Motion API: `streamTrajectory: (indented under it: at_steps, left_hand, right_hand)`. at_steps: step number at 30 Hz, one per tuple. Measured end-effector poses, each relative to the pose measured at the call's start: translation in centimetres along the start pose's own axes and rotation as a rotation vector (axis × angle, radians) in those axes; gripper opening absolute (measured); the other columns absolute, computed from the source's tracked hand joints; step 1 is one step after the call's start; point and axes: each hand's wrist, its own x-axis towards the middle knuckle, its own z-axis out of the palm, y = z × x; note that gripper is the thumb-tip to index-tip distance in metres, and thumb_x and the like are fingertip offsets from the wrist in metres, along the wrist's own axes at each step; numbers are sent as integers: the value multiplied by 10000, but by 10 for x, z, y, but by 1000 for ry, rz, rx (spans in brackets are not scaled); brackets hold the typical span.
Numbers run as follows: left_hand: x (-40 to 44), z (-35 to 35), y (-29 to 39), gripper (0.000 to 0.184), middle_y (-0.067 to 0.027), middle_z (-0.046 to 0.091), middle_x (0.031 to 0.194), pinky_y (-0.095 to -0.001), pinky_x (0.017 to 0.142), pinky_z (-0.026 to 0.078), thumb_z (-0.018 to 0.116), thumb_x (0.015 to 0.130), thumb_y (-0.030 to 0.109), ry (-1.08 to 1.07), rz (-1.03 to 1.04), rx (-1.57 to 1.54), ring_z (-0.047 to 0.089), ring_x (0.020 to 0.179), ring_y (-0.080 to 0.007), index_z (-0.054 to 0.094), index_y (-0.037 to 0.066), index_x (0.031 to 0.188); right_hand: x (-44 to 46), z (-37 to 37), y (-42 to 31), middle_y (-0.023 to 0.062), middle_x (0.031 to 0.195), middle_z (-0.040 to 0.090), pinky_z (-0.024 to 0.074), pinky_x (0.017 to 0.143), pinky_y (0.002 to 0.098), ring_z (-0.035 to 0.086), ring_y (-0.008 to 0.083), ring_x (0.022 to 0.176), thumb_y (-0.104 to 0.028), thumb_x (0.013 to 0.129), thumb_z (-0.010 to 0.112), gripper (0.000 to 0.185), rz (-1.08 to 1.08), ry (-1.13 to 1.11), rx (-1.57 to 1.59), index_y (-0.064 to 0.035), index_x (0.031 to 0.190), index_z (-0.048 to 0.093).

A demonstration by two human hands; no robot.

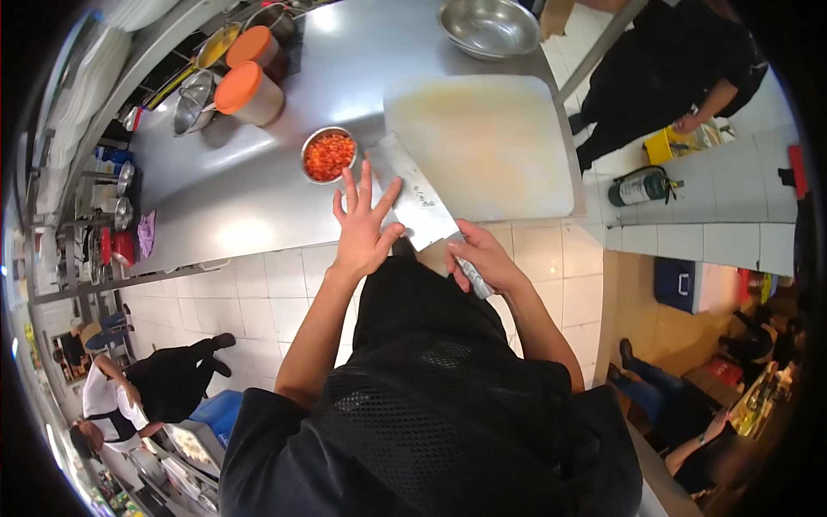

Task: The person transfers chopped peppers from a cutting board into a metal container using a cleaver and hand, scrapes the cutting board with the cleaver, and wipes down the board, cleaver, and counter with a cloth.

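My right hand (pixel 485 258) is closed round the handle of a cleaver (pixel 419 196). The broad blade points away from me and to the left, by the left edge of a white cutting board (pixel 482 146). Spread fingers show on my left hand (pixel 366 226), which is held beside the blade; whether the fingertips touch it I cannot tell. Just beyond those fingers stands a small round metal bowl (pixel 305 164) filled with chopped red pieces (pixel 331 157), perhaps pepper.
On the steel counter (pixel 207 189) stand tubs with orange lids (pixel 237 89), a strainer (pixel 195 102) and a large metal bowl (pixel 488 29). A purple cloth (pixel 146 233) lies at the left. A person in black (pixel 659 73) stands at the right; others are farther off.
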Motion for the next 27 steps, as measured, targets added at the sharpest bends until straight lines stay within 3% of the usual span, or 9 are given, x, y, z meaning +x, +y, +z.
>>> streamTrajectory:
  at_steps: [10, 11, 12, 14, 15, 17, 19, 22, 27]
  left_hand:
    - [31, -18, -119, 733, -172, 53, 1717, -713, 1167, 24, 395, 1010, 635, -126, -230, 186, -43, 1566, -441, 454, 138, 1546]
    - [31, -20, -123, 633, -225, 270, 1645, -655, 1165, 199, 510, 1005, 534, 42, -192, 264, 212, 1526, -436, 529, 110, 1474]
    - [35, -20, -133, 633, -225, 270, 1645, -655, 1165, 199, 510, 1005, 534, 45, -189, 248, 212, 1526, -436, 529, 110, 1474]
    - [42, -15, -165, 436, -245, 595, 1343, -510, 1029, 435, 644, 956, 372, 441, -399, -237, 567, 1237, -399, 650, 55, 1255]
    - [45, -7, -184, 436, -245, 595, 1343, -510, 1029, 435, 644, 956, 372, 428, -404, -249, 567, 1237, -399, 650, 55, 1255]
    - [49, 13, -216, 234, -191, 689, 911, -431, 798, 516, 677, 896, 221, 152, -678, -488, 663, 856, -355, 661, 3, 980]
    - [53, 10, -216, 223, -188, 667, 824, -437, 747, 506, 662, 885, 211, 112, -686, -487, 644, 785, -358, 639, -10, 907]
    - [47, -6, -209, 223, -171, 611, 700, -438, 661, 477, 642, 872, 188, 114, -669, -498, 592, 673, -327, 604, -24, 817]
    - [-5, -56, -198, 213, -98, 524, 655, -372, 596, 425, 629, 881, 150, 241, -586, -659, 479, 616, -204, 568, -32, 791]
  right_hand:
    - [-16, 18, -35, 59, 765, 631, 466, 442, 266, 577, 126, 478, -148, 1013, 600, 250, -49, 197, -171, -2, 1214, 570]
    - [-12, 24, -36, 59, 780, 638, 472, 457, 262, 581, 121, 488, -130, 1000, 623, 267, -66, 291, -209, 6, 1226, 585]
    - [-5, 25, -35, 59, 780, 638, 472, 457, 262, 581, 121, 488, -130, 1000, 623, 267, -64, 304, -220, 6, 1226, 585]
    - [14, 20, -26, 57, 792, 640, 482, 472, 260, 579, 118, 497, -113, 992, 641, 285, -108, 493, -437, 12, 1244, 596]
    - [21, 17, -25, 53, 809, 644, 478, 479, 255, 580, 105, 514, -107, 969, 673, 351, -101, 517, -475, 15, 1287, 590]
    - [34, 27, -26, 55, 815, 640, 486, 512, 274, 592, 116, 555, -101, 953, 687, 363, -96, 591, -598, 21, 1282, 595]
    - [52, 22, -19, 104, 874, 649, 541, 677, 385, 667, 233, 756, -97, 906, 719, 455, -389, 695, -1099, 18, 1325, 585]
    - [68, 9, -12, 162, 978, 653, 536, 812, 444, 665, 360, 910, -113, 894, 725, 447, -263, 936, -1485, -5, 1313, 610]
    - [98, -22, -3, 164, 1068, 637, 521, 852, 440, 631, 377, 993, -116, 864, 725, 380, -336, 940, -1631, -37, 1227, 647]
